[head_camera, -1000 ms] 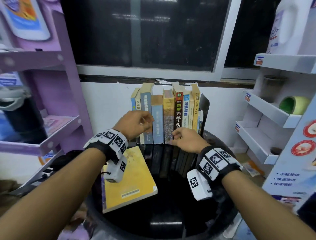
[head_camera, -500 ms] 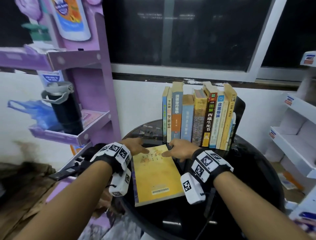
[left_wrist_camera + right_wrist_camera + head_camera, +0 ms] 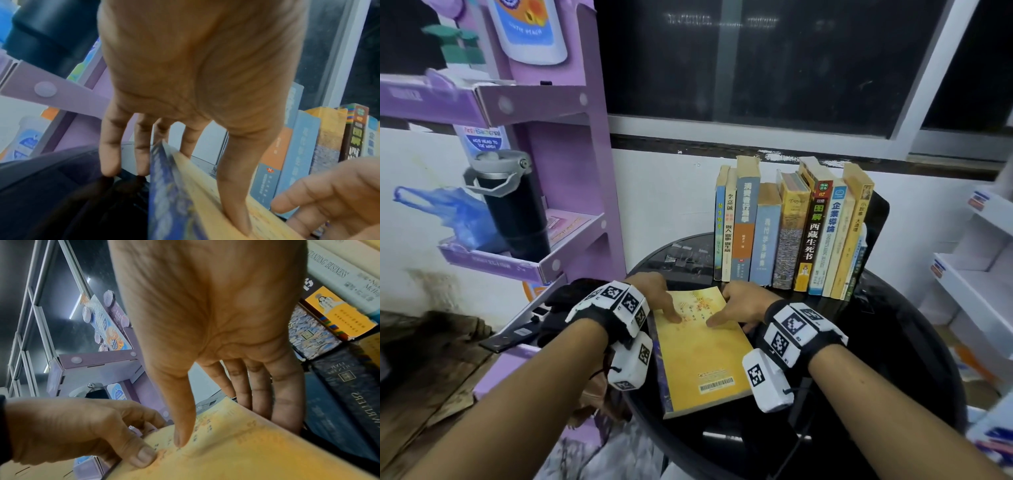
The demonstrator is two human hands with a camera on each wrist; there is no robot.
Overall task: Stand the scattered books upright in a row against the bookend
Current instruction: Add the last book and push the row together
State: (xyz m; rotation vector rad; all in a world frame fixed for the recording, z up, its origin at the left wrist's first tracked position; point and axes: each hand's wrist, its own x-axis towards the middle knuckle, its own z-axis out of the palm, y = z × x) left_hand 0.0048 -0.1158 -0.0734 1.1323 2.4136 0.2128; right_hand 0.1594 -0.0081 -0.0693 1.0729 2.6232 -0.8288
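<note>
Last step, by the look of it: picking up the yellow book (image 3: 697, 346), flat on the table (image 3: 893, 342) before the row (image 3: 787, 229). Left hand (image 3: 654, 291) and right hand (image 3: 743, 305) pinching its far corners, thumbs on the cover. Next: lifting, turning upright, closing against the row's left end.

Left hand (image 3: 654, 294) and right hand (image 3: 743, 305) both forward, thumbs pressed on book (image 3: 698, 349) cover, fingers reaching down past its far corners.
</note>
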